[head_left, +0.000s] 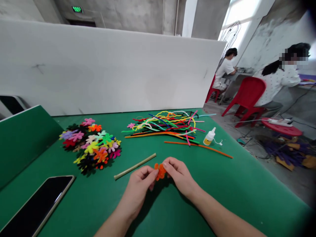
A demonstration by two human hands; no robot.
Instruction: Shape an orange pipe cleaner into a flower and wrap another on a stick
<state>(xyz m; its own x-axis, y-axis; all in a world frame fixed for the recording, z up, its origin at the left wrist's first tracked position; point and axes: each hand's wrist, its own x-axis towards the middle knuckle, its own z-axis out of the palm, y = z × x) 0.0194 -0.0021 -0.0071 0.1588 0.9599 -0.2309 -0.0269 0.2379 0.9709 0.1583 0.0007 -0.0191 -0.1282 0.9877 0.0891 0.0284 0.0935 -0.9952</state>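
Note:
Between my two hands, just above the green table, is an orange pipe-cleaner flower with rounded petals. My left hand pinches its left side between thumb and fingers. On its right side, the thumb and fingers of my right hand close on the petals. A thin pale stick lies on the table just beyond my left hand. Farther out, a single orange pipe cleaner stretches across to the right, near a heap of many-coloured pipe cleaners.
At left, a pile of finished fuzzy flowers sits behind a phone. A small glue bottle stands uncapped at right. A white partition borders the table's far edge. Two people sit beyond, near a red chair.

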